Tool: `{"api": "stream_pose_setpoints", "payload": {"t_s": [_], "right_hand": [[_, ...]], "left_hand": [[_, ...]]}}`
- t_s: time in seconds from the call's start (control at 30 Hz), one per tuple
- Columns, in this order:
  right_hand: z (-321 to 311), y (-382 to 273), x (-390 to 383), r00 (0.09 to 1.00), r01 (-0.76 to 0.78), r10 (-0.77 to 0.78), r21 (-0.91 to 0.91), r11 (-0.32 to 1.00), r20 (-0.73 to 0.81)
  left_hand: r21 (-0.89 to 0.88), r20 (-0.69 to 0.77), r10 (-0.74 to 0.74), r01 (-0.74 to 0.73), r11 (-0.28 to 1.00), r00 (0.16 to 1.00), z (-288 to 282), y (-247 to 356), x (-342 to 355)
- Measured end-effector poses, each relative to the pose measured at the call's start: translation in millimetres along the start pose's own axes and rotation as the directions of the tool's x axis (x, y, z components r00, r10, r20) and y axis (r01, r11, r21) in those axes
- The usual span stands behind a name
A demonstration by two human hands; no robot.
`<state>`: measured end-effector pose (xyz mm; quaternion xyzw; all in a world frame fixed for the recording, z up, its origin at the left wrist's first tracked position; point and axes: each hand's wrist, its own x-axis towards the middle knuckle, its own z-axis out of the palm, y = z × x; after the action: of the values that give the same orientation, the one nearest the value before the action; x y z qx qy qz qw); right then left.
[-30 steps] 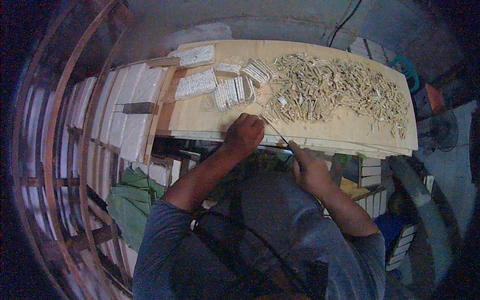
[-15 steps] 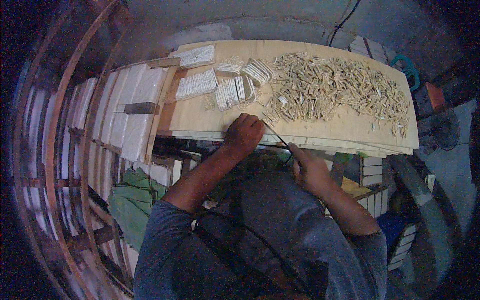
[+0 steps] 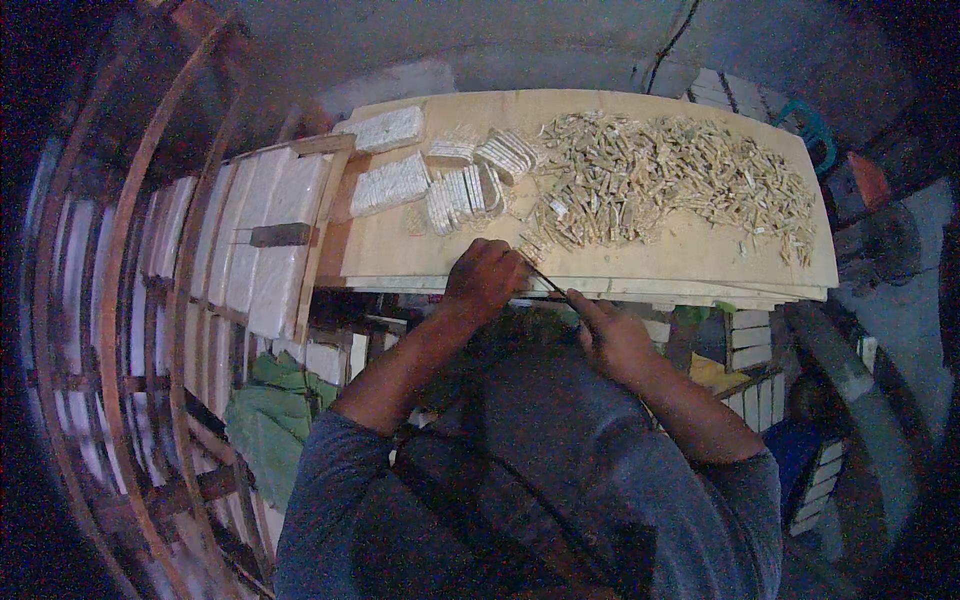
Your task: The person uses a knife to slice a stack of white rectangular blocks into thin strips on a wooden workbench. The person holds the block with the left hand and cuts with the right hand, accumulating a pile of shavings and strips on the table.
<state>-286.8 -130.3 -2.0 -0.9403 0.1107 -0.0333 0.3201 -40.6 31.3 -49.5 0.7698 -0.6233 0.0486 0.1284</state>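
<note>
My right hand (image 3: 618,338) is closed around one end of a thin dark rod-like tool (image 3: 548,281), index finger stretched along it. The tool slants up and left across the near edge of the pale board table (image 3: 420,262). Its far end meets the fingers of my left hand (image 3: 486,277), which is closed at the table edge. Whatever the left fingers pinch is hidden or too small to make out. Just beyond the hands lies a wide heap of small pale stick-like pieces (image 3: 640,180). Left of the heap stand neat rows of whitish pieces (image 3: 455,200).
Two whitish blocks of stacked pieces (image 3: 390,182) lie at the table's left end. Wooden racks (image 3: 130,330) with pale panels fill the left side. Green sheets (image 3: 268,405) hang low on the left. A teal round-edged object (image 3: 815,135) is beyond the far right corner.
The whole view has shifted slightly, so the table sits a little lower. Both hands keep nearly the same places, and the tool still reaches from the right hand to the left fingers.
</note>
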Motion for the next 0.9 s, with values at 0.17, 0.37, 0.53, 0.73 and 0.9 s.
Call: {"api": "stream_pose_setpoints", "payload": {"t_s": [0.17, 0.37, 0.53, 0.73, 0.9], "right_hand": [[-14.7, 13.0, 8.4, 0.994, -0.056, 0.051, -0.049, 0.997, -0.092], [-56.3, 52.3, 37.3, 0.982, 0.036, -0.066, -0.164, 0.986, -0.180], [-87.9, 83.5, 49.4, 0.973, -0.095, 0.096, 0.018, 0.995, -0.208], [-112.4, 113.4, 41.9, 0.900, -0.062, 0.220, 0.389, 0.919, -0.377], [-122.5, 127.9, -15.0, 0.782, -0.144, 0.371, 0.434, 0.890, -0.501]], "left_hand": [[-0.290, -0.182, -0.205, 0.147, 0.946, 0.962, 3.8, 9.9, 4.9], [-0.499, -0.204, -0.204, 0.077, 0.863, 0.958, 5.2, 22.5, 50.6], [-0.386, -0.314, -0.144, 0.012, 0.922, 0.938, 32.7, 23.2, 103.7], [-0.303, -0.351, -0.073, -0.039, 0.952, 0.934, 29.0, 35.9, 107.2], [-0.072, -0.199, 0.277, -0.296, 0.953, 0.940, 4.6, 71.5, 141.2]]}}
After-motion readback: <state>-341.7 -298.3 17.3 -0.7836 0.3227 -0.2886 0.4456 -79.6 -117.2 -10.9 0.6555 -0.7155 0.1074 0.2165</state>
